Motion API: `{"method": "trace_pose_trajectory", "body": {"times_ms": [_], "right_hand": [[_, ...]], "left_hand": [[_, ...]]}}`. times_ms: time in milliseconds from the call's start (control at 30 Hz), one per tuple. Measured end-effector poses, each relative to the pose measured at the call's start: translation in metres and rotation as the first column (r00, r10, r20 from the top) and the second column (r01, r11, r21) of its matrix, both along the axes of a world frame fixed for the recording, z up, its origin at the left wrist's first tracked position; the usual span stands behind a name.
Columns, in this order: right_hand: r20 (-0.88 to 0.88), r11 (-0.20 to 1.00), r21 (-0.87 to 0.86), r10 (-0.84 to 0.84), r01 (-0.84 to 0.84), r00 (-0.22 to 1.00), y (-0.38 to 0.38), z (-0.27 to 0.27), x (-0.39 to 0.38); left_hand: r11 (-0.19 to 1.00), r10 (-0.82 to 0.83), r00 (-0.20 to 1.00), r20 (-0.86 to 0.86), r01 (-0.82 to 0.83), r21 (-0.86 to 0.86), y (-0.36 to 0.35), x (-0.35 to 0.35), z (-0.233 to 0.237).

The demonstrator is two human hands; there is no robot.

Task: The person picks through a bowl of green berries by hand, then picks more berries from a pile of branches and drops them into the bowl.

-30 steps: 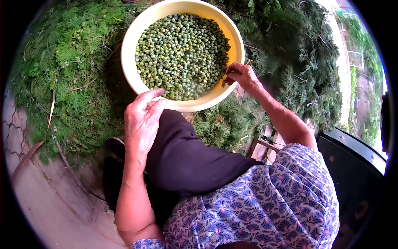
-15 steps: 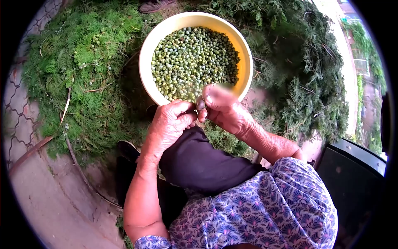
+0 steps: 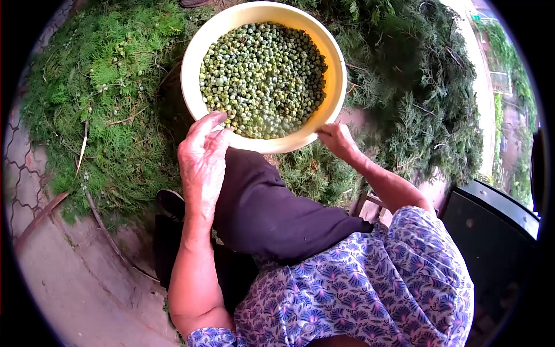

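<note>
A round yellow basin holds a thick layer of small green cones or berries. At its lower left rim is my left hand, its fingers bent over the edge beside the green pieces; whether anything is between them is hidden. My right hand is at the lower right rim with its fingers closed together, and what they hold, if anything, is too small to make out.
Cut evergreen branches lie in heaps at the left and right. A bare stick crosses the paving. A dark box stands at the right. Part of a shoe shows beyond the basin.
My hands have moved apart from their meeting point in front of the basin, the left to the left and the right to the right. The basin appears slightly higher and further left in view.
</note>
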State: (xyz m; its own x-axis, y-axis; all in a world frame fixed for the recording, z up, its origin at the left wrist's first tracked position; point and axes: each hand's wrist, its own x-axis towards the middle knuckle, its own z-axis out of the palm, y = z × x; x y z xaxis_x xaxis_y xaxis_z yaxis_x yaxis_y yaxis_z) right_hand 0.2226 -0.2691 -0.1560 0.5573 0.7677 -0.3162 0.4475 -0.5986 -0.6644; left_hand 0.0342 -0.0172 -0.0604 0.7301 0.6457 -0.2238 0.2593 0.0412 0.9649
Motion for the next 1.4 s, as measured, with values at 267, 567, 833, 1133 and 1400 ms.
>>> {"method": "trace_pose_trajectory", "body": {"times_ms": [267,567,833,1133,1400], "right_hand": [[0.196,0.93,0.052,-0.367,0.364,0.909,0.08,-0.095,0.024],[-0.484,0.723,-0.03,-0.615,0.69,0.623,0.087,-0.08,0.028],[0.228,0.924,0.108,-0.382,0.366,0.896,0.08,-0.114,0.028],[-0.569,0.693,-0.011,-0.597,0.721,0.565,0.108,-0.064,0.018],[-0.891,0.763,0.074,-0.239,0.642,0.387,0.129,0.062,-0.036]], "left_hand": [[1.0,-0.015,0.999,-0.051,0.014,-0.013,0.0,-0.005,0.014],[0.996,-0.023,0.999,-0.036,0.019,-0.09,0.002,-0.002,0.01],[0.98,0.033,0.999,-0.031,-0.039,-0.194,-0.001,0.002,0.014],[0.979,0.01,0.999,-0.052,-0.02,-0.201,0.003,0.003,0.01],[0.976,-0.138,0.985,-0.102,0.118,-0.184,0.002,0.019,0.01]]}}
